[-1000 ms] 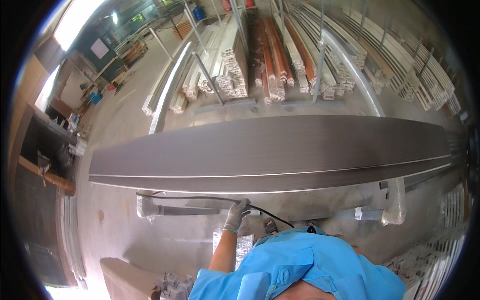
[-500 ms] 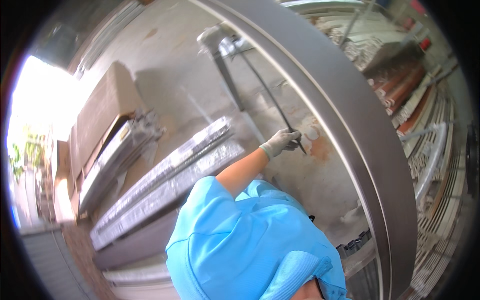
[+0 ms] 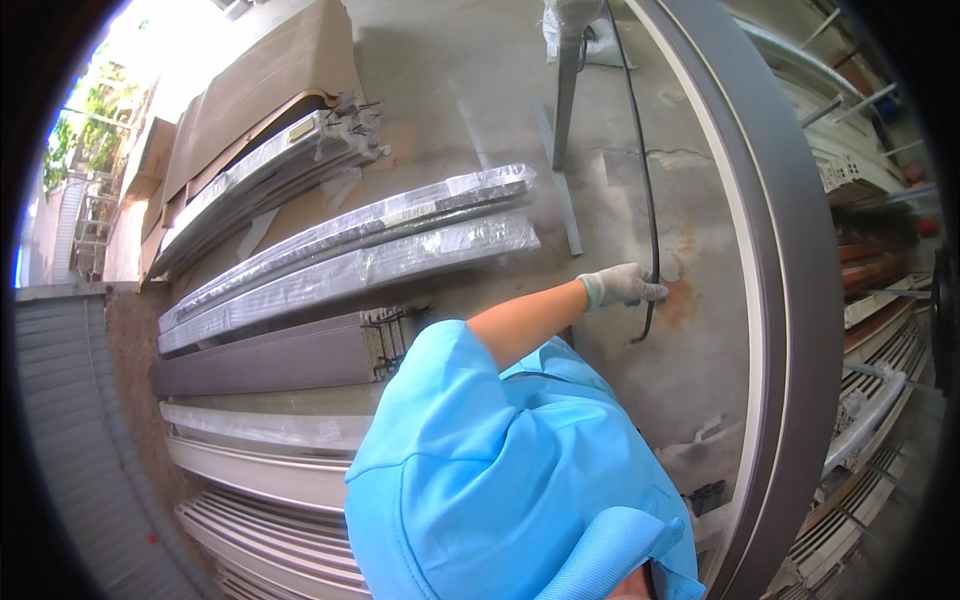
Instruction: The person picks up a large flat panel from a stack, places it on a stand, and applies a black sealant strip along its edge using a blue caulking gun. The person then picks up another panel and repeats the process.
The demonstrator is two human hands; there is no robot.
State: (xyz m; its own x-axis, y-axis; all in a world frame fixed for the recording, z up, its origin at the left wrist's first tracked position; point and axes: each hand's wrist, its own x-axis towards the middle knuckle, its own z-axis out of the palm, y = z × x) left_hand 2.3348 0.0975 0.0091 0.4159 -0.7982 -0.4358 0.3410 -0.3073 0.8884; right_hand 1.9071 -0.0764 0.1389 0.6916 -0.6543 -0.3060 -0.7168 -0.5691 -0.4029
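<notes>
My left hand (image 3: 622, 286), in a pale glove with a greenish cuff, reaches forward over the concrete floor. Its fingers are closed around a long, thin black rod (image 3: 643, 150). The rod runs up toward the far edge of view, and its lower end, below the hand, bends aside. Close on my right, a long dark grey profile (image 3: 790, 250) with a light edge arcs through the whole view. My right hand does not show; whether it holds this profile is hidden.
Plastic-wrapped profiles (image 3: 400, 262) lie on the left, beside brown profiles (image 3: 270, 360) and large cardboard (image 3: 270, 70). A metal stand leg (image 3: 565, 110) rises ahead. Racks of long profiles (image 3: 880, 450) fill the right side. A corrugated grey panel (image 3: 80, 400) is at far left.
The view has swung, bringing more of the left-hand stacks into sight. My left hand still grips the black rod, which now stands more upright in the picture. The grey profile stays close on the right.
</notes>
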